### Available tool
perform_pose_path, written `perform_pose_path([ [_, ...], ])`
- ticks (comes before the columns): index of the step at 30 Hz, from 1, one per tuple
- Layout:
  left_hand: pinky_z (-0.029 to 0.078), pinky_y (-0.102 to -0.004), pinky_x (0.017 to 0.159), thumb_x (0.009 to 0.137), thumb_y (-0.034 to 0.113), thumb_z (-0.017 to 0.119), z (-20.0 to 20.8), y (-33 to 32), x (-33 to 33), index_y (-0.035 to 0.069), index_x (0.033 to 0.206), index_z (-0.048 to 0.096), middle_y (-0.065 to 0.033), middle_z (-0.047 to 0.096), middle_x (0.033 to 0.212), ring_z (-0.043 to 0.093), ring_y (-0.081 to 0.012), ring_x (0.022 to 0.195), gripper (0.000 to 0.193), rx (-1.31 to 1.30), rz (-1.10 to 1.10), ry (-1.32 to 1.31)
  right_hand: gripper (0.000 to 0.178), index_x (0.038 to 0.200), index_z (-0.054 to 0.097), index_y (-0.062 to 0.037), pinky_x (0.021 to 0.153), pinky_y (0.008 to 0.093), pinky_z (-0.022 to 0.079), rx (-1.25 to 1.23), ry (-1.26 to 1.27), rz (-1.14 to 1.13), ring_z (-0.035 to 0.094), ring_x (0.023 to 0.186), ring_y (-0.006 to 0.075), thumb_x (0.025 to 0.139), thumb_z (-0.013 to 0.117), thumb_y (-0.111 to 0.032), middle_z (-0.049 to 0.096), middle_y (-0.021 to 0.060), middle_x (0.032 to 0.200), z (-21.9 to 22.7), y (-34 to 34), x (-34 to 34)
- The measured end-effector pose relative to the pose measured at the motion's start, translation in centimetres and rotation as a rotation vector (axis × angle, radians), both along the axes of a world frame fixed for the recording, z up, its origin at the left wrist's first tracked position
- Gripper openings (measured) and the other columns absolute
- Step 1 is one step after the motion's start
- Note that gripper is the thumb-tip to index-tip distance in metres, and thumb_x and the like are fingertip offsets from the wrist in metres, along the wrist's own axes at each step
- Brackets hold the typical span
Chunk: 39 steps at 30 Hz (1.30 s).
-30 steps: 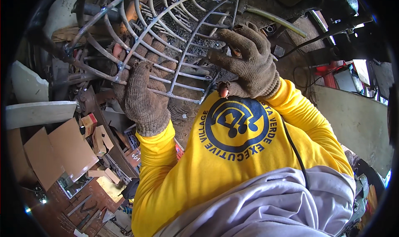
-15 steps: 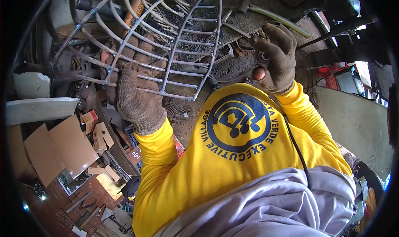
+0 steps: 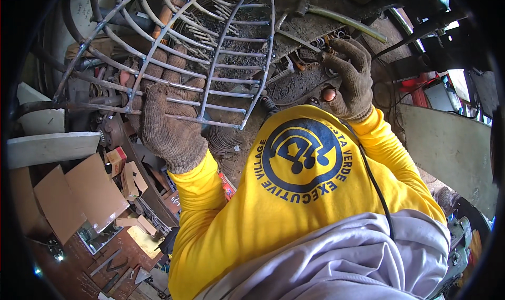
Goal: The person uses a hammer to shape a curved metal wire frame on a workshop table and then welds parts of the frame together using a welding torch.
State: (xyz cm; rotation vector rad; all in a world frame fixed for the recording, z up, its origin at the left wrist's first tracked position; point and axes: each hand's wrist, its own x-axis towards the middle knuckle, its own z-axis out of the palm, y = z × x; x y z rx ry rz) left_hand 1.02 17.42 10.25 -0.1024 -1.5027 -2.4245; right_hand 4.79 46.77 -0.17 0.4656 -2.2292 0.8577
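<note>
The left hand [image 3: 165, 118], in a brown knitted glove, was clenched on the lower bars of a curved wire frame [image 3: 210, 58], its fingers hooked through the rods from below. The frame, a grid of thin grey metal rods welded to bent ribs, filled the upper middle of the view, from about ten o'clock to twelve o'clock. Its long axis ran from the lower end by the left hand at about nine o'clock up toward twelve o'clock, the ribs fanning out and curving away toward the top edge.

The right hand [image 3: 347, 79], gloved alike, was at about one o'clock, apart from the frame. Its fingers were curled inward, with one bare fingertip [image 3: 329, 94] showing through a hole in the glove; whether it gripped anything could not be told.

Beyond the right hand lay a dirty workbench [image 3: 305, 84] strewn with small metal parts, and a long-handled tool [image 3: 342, 18] lay on it toward one o'clock. At about eight o'clock, cardboard pieces [image 3: 79, 195] and small boxes [image 3: 118, 160] lay below.
</note>
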Motion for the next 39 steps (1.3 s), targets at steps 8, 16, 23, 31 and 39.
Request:
perform_pose_path([
  [8, 0.06, -0.0511, 0.073, 0.089, -0.001, 0.051, 0.2, 0.6, 0.2, 0.014, 0.142, 0.039, -0.0234, 0.056, 0.126, 0.063, -0.041, 0.102, 0.056, 0.108, -0.042, 0.01, 0.062, 0.11, 0.065, -0.0061, 0.099, 0.0485, 0.04, 0.05, -0.038, 0.027, 0.051, 0.115, 0.0411, 0.088, 0.052, -0.062, 0.058, 0.0217, 0.121, -0.1, -0.3, 0.1],
  [16, 0.059, -0.0542, 0.074, 0.088, -0.002, 0.05, -1.0, -1.3, 0.2, 0.014, 0.14, 0.042, -0.0235, 0.056, 0.126, 0.062, -0.042, 0.104, 0.055, 0.049, 0.024, -0.076, 0.062, 0.11, 0.066, -0.0093, 0.098, 0.0478, 0.041, 0.065, -0.011, 0.088, 0.052, 0.114, 0.0405, 0.084, 0.057, -0.064, 0.058, 0.0197, 0.121, 0.9, -1.3, -0.3],
  [23, 0.059, -0.0523, 0.073, 0.087, -0.002, 0.051, -0.3, 0.2, 0.0, 0.013, 0.138, 0.044, -0.0246, 0.054, 0.129, 0.062, -0.0418, 0.106, 0.054, 0.166, -0.047, -0.17, 0.052, 0.106, 0.069, -0.0217, 0.095, 0.0461, 0.041, 0.206, 0.156, 0.124, 0.054, 0.111, 0.0311, 0.072, 0.069, -0.061, 0.06, 0.008, 0.118, 2.9, -3.4, -2.3],
  [31, 0.06, -0.0462, 0.072, 0.087, -0.003, 0.052, 0.3, 1.2, 0.0, 0.012, 0.137, 0.046, -0.0234, 0.057, 0.127, 0.064, -0.0375, 0.103, 0.053, 0.11, -0.046, -0.243, 0.045, 0.105, 0.069, -0.021, 0.094, 0.0515, 0.043, 0.263, 0.147, 0.309, 0.057, 0.108, 0.0298, 0.067, 0.073, -0.045, 0.063, 0.0033, 0.113, 3.7, -4.6, -4.2],
  [39, 0.06, -0.0445, 0.07, 0.087, 0.0, 0.055, 0.2, 1.0, 0.0, 0.012, 0.134, 0.048, -0.019, 0.062, 0.117, 0.067, -0.0323, 0.098, 0.049, 0.03, 0.027, -0.291, 0.051, 0.106, 0.069, -0.0197, 0.095, 0.0491, 0.043, 0.204, 0.158, 0.319, 0.055, 0.11, 0.0305, 0.063, 0.074, -0.047, 0.063, 0.0029, 0.114, 3.3, -5.2, -4.8],
])
